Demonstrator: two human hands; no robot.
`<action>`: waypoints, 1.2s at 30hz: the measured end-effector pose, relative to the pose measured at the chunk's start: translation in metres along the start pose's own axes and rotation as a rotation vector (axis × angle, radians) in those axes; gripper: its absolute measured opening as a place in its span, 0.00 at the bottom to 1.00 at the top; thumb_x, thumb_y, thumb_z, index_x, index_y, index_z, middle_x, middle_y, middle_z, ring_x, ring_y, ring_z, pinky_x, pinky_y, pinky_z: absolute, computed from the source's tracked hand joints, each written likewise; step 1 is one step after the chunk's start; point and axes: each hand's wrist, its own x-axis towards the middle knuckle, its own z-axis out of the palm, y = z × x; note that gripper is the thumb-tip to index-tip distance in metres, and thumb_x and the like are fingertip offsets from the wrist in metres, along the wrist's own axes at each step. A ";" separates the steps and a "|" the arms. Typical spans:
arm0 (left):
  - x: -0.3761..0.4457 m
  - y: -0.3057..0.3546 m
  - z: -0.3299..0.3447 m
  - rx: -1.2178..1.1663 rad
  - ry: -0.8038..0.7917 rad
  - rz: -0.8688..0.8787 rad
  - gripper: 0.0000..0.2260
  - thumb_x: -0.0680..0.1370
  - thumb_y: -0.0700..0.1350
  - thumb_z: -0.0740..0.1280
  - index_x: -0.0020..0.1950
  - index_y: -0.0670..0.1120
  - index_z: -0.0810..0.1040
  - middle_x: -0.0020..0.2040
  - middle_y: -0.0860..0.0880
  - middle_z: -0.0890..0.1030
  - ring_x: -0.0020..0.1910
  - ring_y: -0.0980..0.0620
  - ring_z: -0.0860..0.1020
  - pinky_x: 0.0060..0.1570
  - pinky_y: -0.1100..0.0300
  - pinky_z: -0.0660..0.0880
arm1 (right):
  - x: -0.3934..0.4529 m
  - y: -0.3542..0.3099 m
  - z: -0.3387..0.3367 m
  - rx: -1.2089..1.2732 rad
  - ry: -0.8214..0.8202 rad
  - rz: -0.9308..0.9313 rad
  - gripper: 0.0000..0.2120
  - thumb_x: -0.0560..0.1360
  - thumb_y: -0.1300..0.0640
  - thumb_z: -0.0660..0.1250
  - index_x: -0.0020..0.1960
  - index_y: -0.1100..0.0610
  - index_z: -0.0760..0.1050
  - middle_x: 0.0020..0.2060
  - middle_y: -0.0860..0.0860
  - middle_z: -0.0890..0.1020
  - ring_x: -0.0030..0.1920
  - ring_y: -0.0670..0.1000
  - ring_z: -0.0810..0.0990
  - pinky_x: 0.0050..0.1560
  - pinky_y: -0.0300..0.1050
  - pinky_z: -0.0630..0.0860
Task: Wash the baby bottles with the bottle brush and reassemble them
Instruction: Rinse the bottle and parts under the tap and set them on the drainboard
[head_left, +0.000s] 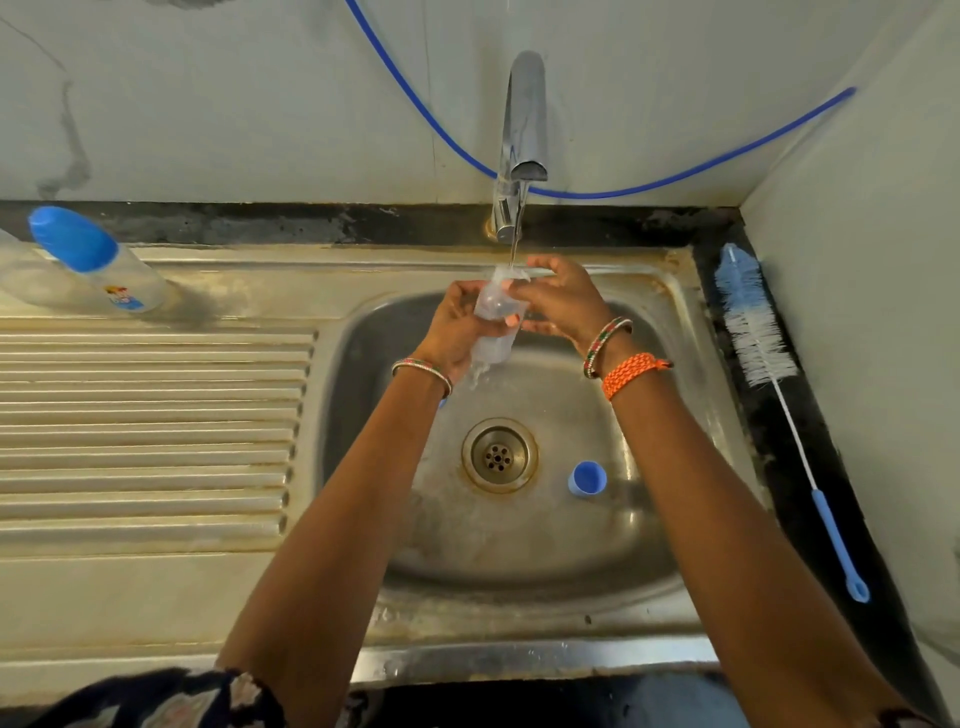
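A clear baby bottle (494, 325) with no top on it is held up over the sink (691, 415), right under the tap (521, 145). A thin stream of water (514, 244) runs from the tap into the open mouth of the bottle. Water spills from the bottle's bottom end down into the sink.

The left hand (454, 332) holds the bottle from the left side, with its fingers curled round the middle and lower part. The right hand (563, 301) is on the other side, with its fingers bent round the upper part of the bottle near the mouth. Both wrists have thin bangles, and the right wrist also has an orange braided band (631, 371).

Down in the sink, a small blue cap (587, 479) lies on its side, just to the right of the round drain (498, 455).

The bottle brush (756, 332) lies on the dark table edge to the right of the sink. Its fluffy blue and white end points to the wall, and its blue handle points toward the person.

On the far left, a second baby bottle (98, 260) with a blue top lies tilted on the draining board (145, 415).

A blue hose (675, 171) hangs along the wall behind the tap.
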 end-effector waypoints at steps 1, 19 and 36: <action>-0.003 -0.002 0.000 0.053 0.014 0.038 0.22 0.63 0.33 0.75 0.51 0.46 0.70 0.51 0.45 0.77 0.49 0.49 0.77 0.42 0.61 0.77 | 0.002 0.001 0.003 -0.098 0.021 -0.063 0.23 0.72 0.57 0.72 0.64 0.58 0.71 0.58 0.55 0.77 0.57 0.54 0.77 0.57 0.51 0.78; -0.013 -0.036 -0.030 0.316 0.116 -0.081 0.32 0.75 0.30 0.66 0.75 0.45 0.59 0.74 0.42 0.62 0.74 0.48 0.59 0.67 0.54 0.66 | -0.008 0.010 0.027 -0.312 0.226 -0.362 0.22 0.68 0.59 0.76 0.60 0.59 0.78 0.56 0.55 0.82 0.55 0.53 0.79 0.56 0.42 0.74; -0.018 -0.027 -0.040 0.126 0.244 -0.145 0.13 0.79 0.33 0.59 0.62 0.45 0.72 0.56 0.47 0.70 0.49 0.54 0.72 0.42 0.57 0.73 | -0.034 0.006 0.030 -0.263 0.499 -0.540 0.20 0.70 0.57 0.73 0.61 0.56 0.75 0.56 0.52 0.80 0.54 0.48 0.77 0.52 0.41 0.76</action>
